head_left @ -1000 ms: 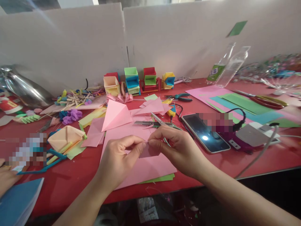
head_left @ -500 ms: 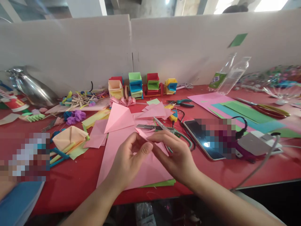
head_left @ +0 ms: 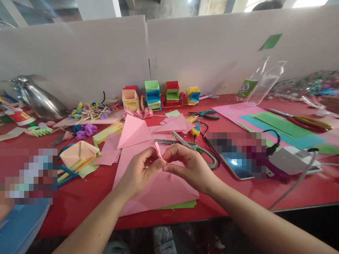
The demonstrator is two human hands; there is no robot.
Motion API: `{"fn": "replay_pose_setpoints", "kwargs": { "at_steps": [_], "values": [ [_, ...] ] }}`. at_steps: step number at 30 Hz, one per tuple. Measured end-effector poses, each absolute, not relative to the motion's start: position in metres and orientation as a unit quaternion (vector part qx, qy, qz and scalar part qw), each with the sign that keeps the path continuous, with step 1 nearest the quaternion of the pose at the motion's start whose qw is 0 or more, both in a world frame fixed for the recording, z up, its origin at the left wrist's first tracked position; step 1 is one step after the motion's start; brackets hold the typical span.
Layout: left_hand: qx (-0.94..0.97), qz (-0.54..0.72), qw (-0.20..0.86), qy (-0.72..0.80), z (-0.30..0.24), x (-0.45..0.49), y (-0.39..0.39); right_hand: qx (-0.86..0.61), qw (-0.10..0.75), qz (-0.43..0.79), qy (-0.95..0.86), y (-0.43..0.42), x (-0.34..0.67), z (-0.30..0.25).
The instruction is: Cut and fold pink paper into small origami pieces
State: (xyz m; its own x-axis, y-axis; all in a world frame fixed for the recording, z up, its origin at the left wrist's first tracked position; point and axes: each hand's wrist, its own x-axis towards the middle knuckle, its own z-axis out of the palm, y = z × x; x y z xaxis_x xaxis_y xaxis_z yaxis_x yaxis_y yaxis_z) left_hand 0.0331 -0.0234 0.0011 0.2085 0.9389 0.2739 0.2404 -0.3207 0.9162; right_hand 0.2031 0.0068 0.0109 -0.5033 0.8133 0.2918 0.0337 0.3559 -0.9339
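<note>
A small folded piece of pink paper (head_left: 158, 149) is pinched between my left hand (head_left: 145, 165) and my right hand (head_left: 185, 164), its upper end poking out above the fingertips. Both thumbs press on it from my side, and much of it is hidden by the fingers. Below the hands lies a large pink sheet (head_left: 148, 201), with green paper (head_left: 177, 205) showing under its near edge. Just past my right hand rest open scissors with grey-green handles (head_left: 203, 150). A pink sheet with a diagonal crease (head_left: 134, 133) lies beyond my left hand.
At the back stand several coloured paper boxes (head_left: 152, 95). A phone (head_left: 235, 167) and white charger (head_left: 286, 160) are on the right, with bottles (head_left: 265, 83) behind. A steel jug (head_left: 39, 98) leans at far left. Pliers (head_left: 205, 114) and a yellow-blue tool (head_left: 195, 129) lie beyond the scissors.
The pink paper has been turned more upright between my fingers, and my right hand has shifted slightly left. The large sheet beneath appears moved slightly to the right.
</note>
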Motion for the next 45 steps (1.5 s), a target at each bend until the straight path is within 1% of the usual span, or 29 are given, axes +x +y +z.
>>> {"fn": "replay_pose_setpoints", "kwargs": {
  "at_steps": [4, 6, 8, 11, 12, 14, 18, 22, 26, 30, 34, 42, 45],
  "values": [
    [0.685, 0.448, 0.352, 0.454, 0.007, 0.034, -0.025, -0.297, 0.401, 0.514, -0.698, 0.007, 0.203, 0.011],
    [0.689, 0.441, 0.318, 0.48, 0.009, 0.037, -0.025, -0.312, 0.415, 0.485, -0.704, 0.007, 0.201, 0.01],
    [0.688, 0.425, 0.262, 0.526, 0.009, 0.04, -0.025, -0.339, 0.446, 0.401, -0.725, 0.007, 0.196, 0.006],
    [0.67, 0.383, 0.182, 0.609, 0.003, 0.046, -0.024, -0.356, 0.473, 0.229, -0.773, 0.006, 0.188, -0.002],
    [0.662, 0.378, 0.174, 0.623, 0.0, 0.048, -0.023, -0.354, 0.472, 0.188, -0.785, 0.006, 0.185, -0.005],
    [0.642, 0.412, 0.192, 0.617, -0.007, 0.052, -0.021, -0.349, 0.468, 0.145, -0.799, 0.006, 0.179, -0.01],
    [0.586, 0.527, 0.252, 0.562, -0.015, 0.058, -0.018, -0.349, 0.494, 0.127, -0.786, 0.006, 0.172, -0.011],
    [0.572, 0.561, 0.293, 0.523, -0.016, 0.063, -0.019, -0.35, 0.514, 0.127, -0.773, 0.005, 0.168, -0.008],
    [0.596, 0.551, 0.278, 0.514, -0.015, 0.061, -0.02, -0.356, 0.489, 0.093, -0.791, 0.006, 0.169, -0.008],
    [0.607, 0.514, 0.244, 0.555, -0.016, 0.06, -0.02, -0.376, 0.427, 0.034, -0.822, 0.01, 0.174, -0.007],
    [0.614, 0.487, 0.239, 0.573, -0.016, 0.059, -0.021, -0.385, 0.374, 0.039, -0.843, 0.01, 0.175, -0.006],
    [0.628, 0.506, 0.247, 0.537, -0.016, 0.058, -0.017, -0.38, 0.382, 0.056, -0.84, 0.007, 0.175, -0.004],
    [0.636, 0.498, 0.235, 0.541, -0.016, 0.059, -0.018, -0.392, 0.385, 0.041, -0.834, 0.007, 0.177, -0.003]
  ]
}}
